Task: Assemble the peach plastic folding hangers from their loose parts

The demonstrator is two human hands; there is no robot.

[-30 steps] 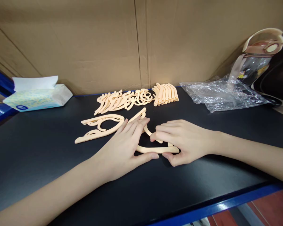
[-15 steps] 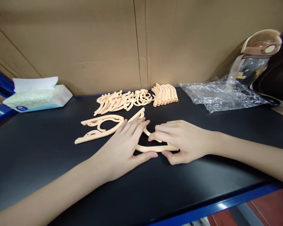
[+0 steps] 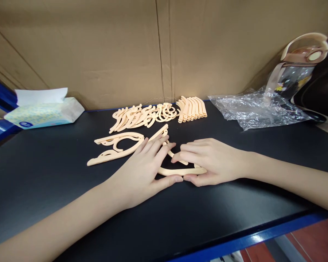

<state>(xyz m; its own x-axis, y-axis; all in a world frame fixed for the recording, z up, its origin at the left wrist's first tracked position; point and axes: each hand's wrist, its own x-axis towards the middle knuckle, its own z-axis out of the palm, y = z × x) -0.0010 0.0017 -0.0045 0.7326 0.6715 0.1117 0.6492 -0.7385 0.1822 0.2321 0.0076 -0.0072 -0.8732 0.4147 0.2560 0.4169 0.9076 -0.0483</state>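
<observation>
Hangers [image 3: 180,171] number two; one lies beneath two hands [image 3: 214,160]; one alongside.

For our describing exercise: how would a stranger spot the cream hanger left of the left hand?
On the black table, find the pile of loose cream parts. Nearer the viewer, just left of the left hand, lies the cream hanger. Its curved hook shows between two bars, unlike the partly hidden cream piece to its right.

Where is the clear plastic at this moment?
In the head view, the clear plastic lies on the right, at the back of the black table, right of the cream tubes and by the bottle.
</observation>
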